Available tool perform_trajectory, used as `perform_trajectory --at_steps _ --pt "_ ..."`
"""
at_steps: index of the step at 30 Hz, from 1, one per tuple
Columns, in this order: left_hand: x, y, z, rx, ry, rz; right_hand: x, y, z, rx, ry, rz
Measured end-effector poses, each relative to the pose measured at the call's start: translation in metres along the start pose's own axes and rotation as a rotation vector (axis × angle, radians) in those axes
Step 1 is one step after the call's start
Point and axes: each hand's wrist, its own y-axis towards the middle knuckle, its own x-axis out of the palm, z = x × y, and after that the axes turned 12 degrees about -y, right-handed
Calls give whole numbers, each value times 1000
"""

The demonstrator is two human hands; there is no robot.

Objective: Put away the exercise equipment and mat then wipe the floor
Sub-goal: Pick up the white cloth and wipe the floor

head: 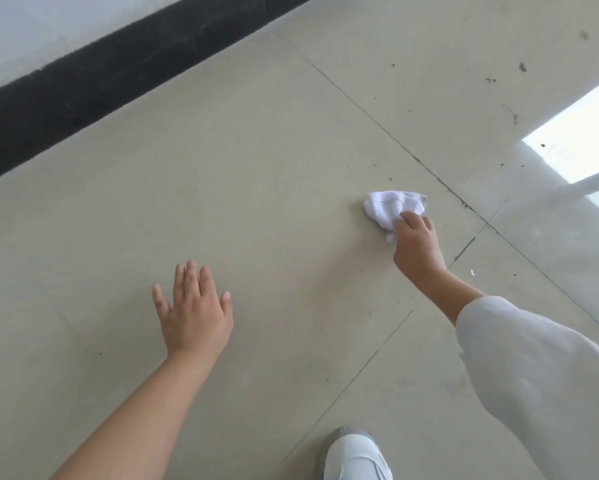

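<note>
Item: white shoe [355, 457], bottom edge of view, toe planted on the floor [256, 174]; apparently the forward foot of a low crouch, bringing the person within reach of the tiles.

Item: left hand [194, 313], bare forearm running in from lower left. Grip open, fingers straight and slightly spread, holding nothing. It lies low over the tile; whether the palm bears on the floor cannot be told. Probable purpose: a brace or balance for the lean.

Item: right hand [416, 242], pale sleeve [533, 368] pushed back above the wrist. Grip closed on a bunched white cloth [391, 206], fingers curled over its near edge. Cloth is wadded, pressed to the floor just short of a dark tile joint, giving a thick pad under the fingers for rubbing.

Item: floor, pale tiles, scattered dark specks beyond and right of the cloth; a bright patch of light at far right.

Item: black skirting strip [118, 81] below a white wall, upper left.

Exercise equipment and mat: none in view.

Status, judged: wiping stage in hand; specked tiles to the right look unfinished.
</note>
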Motion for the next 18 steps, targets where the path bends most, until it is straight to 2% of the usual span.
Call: perform_trajectory --at_steps 1,2,5,7,10,13,16,18 --pt "1 1 4 0 3 -5 1 2 -5 16 47 2" --pt "2 3 6 -1 9 -9 1 2 -17 -57 81 22" --pt "0 8 2 -24 19 -14 2 5 -79 -472 154 138" --pt "-4 11 -6 -56 19 -16 1 13 -120 -727 127 128" --pt "-16 22 -22 -108 51 -20 1 53 -166 -928 -11 189" --pt "-27 40 -35 -145 104 -67 -4 115 -185 -883 -154 70" --pt "-30 56 -40 -161 118 -180 -18 166 -170 -526 -214 -68" --pt "-33 64 -40 -175 126 -235 -24 184 -158 -350 -198 -86"
